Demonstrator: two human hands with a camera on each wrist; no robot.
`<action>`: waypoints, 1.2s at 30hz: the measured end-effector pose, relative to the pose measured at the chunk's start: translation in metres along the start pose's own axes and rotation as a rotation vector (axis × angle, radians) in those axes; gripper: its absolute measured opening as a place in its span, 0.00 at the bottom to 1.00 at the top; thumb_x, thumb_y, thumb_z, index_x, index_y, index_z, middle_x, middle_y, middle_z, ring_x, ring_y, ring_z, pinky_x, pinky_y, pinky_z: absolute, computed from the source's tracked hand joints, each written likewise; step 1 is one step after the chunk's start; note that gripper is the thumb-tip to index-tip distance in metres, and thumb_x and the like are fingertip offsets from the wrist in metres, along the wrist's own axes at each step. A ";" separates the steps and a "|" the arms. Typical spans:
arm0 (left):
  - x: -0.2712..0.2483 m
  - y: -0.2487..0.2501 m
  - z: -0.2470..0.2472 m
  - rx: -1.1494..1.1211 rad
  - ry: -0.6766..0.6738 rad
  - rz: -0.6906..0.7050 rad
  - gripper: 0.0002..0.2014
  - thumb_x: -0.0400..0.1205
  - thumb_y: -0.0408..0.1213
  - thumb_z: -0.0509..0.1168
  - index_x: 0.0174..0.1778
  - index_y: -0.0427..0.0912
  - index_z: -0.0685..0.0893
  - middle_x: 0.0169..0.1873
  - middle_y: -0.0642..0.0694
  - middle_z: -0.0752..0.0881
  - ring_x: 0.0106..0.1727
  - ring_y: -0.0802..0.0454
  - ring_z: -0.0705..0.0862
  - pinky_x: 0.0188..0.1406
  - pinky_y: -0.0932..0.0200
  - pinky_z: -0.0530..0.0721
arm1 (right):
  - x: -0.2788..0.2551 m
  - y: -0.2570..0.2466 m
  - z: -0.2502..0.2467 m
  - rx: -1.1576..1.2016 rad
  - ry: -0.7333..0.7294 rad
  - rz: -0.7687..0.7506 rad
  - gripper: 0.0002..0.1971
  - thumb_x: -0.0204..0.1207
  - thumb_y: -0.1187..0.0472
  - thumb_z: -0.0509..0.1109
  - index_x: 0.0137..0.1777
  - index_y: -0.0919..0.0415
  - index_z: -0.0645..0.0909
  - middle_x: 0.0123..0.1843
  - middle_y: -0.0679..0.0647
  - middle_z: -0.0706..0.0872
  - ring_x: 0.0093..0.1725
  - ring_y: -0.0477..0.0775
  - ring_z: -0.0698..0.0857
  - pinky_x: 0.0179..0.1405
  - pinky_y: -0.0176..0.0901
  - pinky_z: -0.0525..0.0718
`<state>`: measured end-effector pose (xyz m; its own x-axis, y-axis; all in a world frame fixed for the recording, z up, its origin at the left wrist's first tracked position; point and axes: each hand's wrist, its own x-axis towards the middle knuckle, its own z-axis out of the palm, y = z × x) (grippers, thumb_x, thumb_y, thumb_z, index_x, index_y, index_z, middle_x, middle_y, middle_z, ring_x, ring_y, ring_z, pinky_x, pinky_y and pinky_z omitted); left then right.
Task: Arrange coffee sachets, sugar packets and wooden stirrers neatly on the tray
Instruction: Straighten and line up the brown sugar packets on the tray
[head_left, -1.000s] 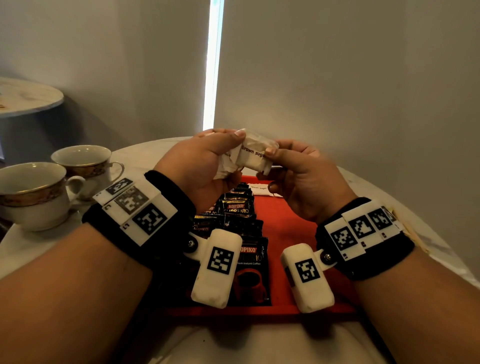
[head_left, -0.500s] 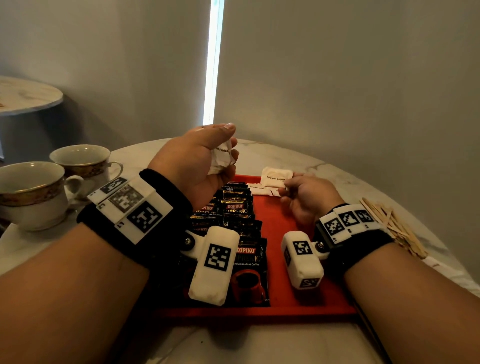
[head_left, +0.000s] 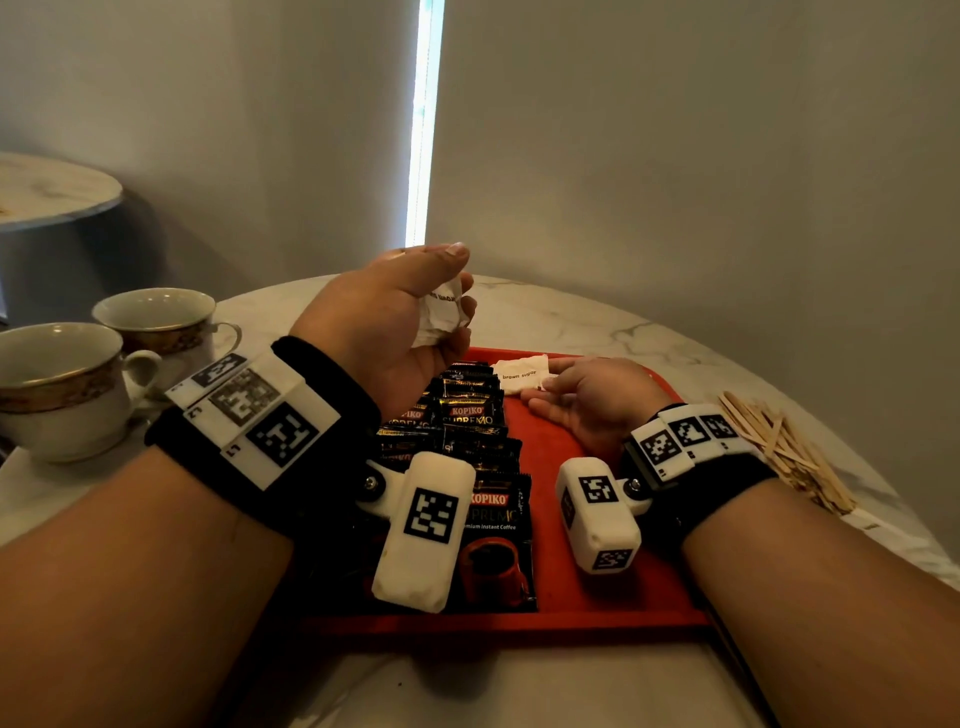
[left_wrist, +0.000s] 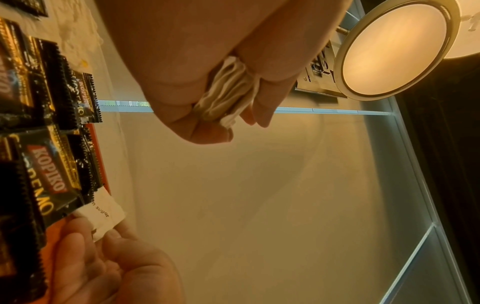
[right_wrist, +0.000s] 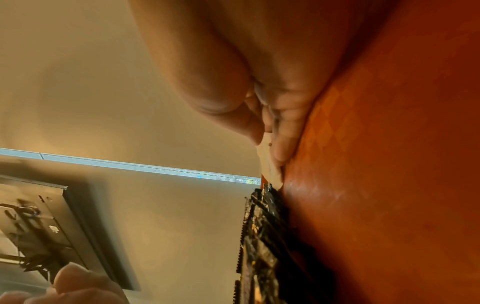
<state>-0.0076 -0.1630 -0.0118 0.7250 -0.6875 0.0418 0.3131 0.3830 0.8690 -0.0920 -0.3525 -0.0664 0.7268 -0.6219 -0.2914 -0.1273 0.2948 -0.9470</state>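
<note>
Left hand (head_left: 384, 317) raised above the far-left part of the flat red plastic tray (head_left: 582, 587), fingers curled around a bunch of crumpled white paper sugar packets (head_left: 441, 312); left wrist view shows the bunch (left_wrist: 226, 96) squeezed between thumb and fingers. Right hand (head_left: 587, 400) low on the tray's far end, thumb and fingers pinching one white "brown sugar" packet (head_left: 519, 371) that lies flat on the tray, just beyond the coffee row. Black Kopiko instant coffee sachets (head_left: 467, 441) overlap in a row down the tray's left half. Pile of thin wooden stirrers (head_left: 779, 452) on the white marble tabletop (head_left: 597, 322), right of tray. Two white gold-banded teacups (head_left: 67, 384) stand left.
</note>
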 end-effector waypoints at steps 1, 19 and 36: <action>0.000 0.000 0.000 0.003 0.003 0.000 0.07 0.84 0.40 0.69 0.54 0.43 0.81 0.42 0.46 0.85 0.32 0.56 0.84 0.26 0.62 0.82 | -0.001 0.000 0.000 -0.004 -0.001 -0.005 0.11 0.84 0.79 0.58 0.56 0.67 0.79 0.53 0.66 0.85 0.48 0.58 0.88 0.43 0.40 0.91; -0.004 0.004 0.000 -0.105 -0.051 -0.070 0.07 0.80 0.34 0.65 0.52 0.40 0.81 0.48 0.40 0.78 0.41 0.50 0.82 0.31 0.60 0.84 | -0.001 0.000 -0.001 -0.133 0.102 -0.086 0.09 0.84 0.63 0.68 0.61 0.65 0.80 0.56 0.63 0.83 0.48 0.58 0.88 0.38 0.44 0.87; -0.010 0.005 0.003 -0.117 -0.045 -0.077 0.14 0.83 0.30 0.54 0.57 0.39 0.83 0.62 0.31 0.79 0.53 0.39 0.86 0.46 0.53 0.89 | -0.001 -0.002 -0.004 -0.150 0.151 -0.114 0.06 0.84 0.60 0.68 0.53 0.63 0.81 0.52 0.63 0.81 0.39 0.56 0.86 0.33 0.44 0.85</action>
<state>-0.0152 -0.1559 -0.0066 0.6685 -0.7438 0.0020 0.4381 0.3959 0.8071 -0.0953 -0.3553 -0.0652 0.6346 -0.7497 -0.1876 -0.1574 0.1123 -0.9811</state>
